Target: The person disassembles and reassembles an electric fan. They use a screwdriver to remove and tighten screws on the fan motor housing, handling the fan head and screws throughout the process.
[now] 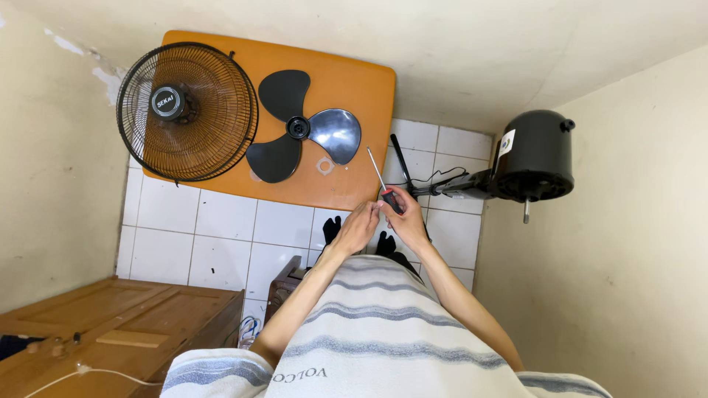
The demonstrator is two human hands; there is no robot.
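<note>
My right hand (405, 220) grips a screwdriver (377, 177) by its red and black handle, with the thin shaft pointing up over the edge of the orange table (354, 81). My left hand (357, 228) is curled beside it, and its fingertips meet the same handle. Both hands hover above the white tiled floor (221, 228), just in front of the table. On the table lie a black three-bladed fan blade (299, 127) and a round wire fan grille (188, 110). A small clear ring (325, 165) lies by the blade.
A black fan motor housing (535, 155) with its shaft and stand lies on the floor at the right, close to the wall. A wooden cabinet (118, 324) stands at lower left. My feet in black socks (332, 228) rest on the tiles under my hands.
</note>
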